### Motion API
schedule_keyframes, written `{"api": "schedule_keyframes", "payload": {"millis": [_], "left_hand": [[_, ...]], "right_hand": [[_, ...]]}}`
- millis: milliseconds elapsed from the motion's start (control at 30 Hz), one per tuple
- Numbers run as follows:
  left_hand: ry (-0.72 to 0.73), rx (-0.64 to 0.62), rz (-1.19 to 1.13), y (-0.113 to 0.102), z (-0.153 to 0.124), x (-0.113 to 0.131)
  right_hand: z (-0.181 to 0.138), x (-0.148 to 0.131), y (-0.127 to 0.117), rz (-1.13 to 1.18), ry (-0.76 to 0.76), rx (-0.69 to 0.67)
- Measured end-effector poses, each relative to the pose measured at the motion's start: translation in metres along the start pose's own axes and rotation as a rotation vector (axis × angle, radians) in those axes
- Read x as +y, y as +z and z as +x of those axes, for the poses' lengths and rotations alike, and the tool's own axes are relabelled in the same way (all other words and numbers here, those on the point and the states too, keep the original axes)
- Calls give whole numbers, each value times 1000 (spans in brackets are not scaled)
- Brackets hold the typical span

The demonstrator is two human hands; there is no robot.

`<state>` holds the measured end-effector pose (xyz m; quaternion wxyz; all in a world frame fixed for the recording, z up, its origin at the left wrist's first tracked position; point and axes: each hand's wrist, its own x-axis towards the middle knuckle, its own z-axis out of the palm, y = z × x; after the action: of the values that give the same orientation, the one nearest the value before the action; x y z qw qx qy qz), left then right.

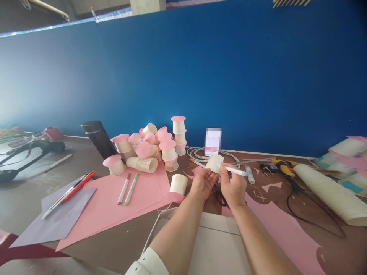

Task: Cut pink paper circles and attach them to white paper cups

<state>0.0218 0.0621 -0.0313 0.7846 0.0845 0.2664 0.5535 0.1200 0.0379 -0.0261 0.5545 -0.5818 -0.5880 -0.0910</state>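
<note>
My left hand is closed round a white paper cup, held on its side above the brown table. My right hand pinches a white marker with a blue end, its tip against the cup's rim. Just left of my left hand an upturned paper cup stands on a pink paper disc. Behind it lies a pile of paper cups with pink tops. A pink paper sheet with two markers on it lies to the left.
A black flask leans behind the pile. A red utility knife rests on a grey sheet. A long stack of cups, cables, a glue stick and pink offcuts lie right. A blue wall backs the table.
</note>
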Motion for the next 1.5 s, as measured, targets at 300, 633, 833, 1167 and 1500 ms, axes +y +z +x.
{"api": "schedule_keyframes", "payload": {"millis": [300,633,833,1167,1500], "left_hand": [[-10,-11,2,-1,1,1],[1,28,-32,1,0,2],[14,31,-45,1,1,2],[16,28,-50,1,1,3],[24,40,-51,3,0,4]], "right_hand": [[0,-1,0,5,10,-2],[0,-1,-1,-2,8,6],[0,0,0,-4,1,12],[0,0,-1,-7,2,20],[0,1,-1,2,5,10]]}}
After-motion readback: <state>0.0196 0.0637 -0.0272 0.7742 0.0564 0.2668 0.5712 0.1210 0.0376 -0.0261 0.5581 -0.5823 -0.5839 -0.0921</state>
